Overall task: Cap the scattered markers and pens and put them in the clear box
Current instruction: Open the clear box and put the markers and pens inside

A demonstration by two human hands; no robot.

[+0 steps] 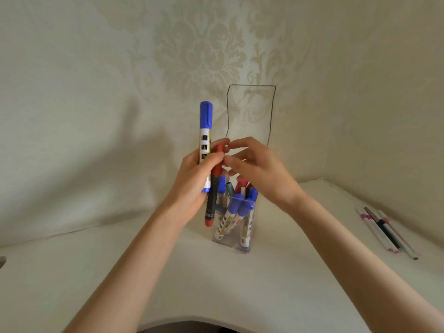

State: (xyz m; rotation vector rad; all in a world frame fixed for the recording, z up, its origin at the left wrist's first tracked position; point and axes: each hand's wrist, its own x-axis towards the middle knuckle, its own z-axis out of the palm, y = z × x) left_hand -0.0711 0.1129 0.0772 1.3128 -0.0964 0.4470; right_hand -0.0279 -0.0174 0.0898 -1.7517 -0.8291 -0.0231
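- Markers, two of them, are sitting together in our left hand, which we are raising in front of the clear box, forearm slanting up from the lower left.
- We are wrapping the left fingers round both barrels: a blue-capped marker standing upright with its cap on top, and a dark marker with a red cap and a red tail, hanging lower and just beside it.
- Our right hand is reaching in from the right, its fingers loosely curved and holding nothing that we can see; their tips are hovering just beside the red cap, and we cannot tell whether they are touching it.
- Behind the hands the box is standing on the white counter with its lid tipped upright, and several capped markers are leaning inside.
- Thin pens are lying together on the counter, well apart to the right.
- We are seeing dark squares on the blue marker's white label; the writing is too small to read.
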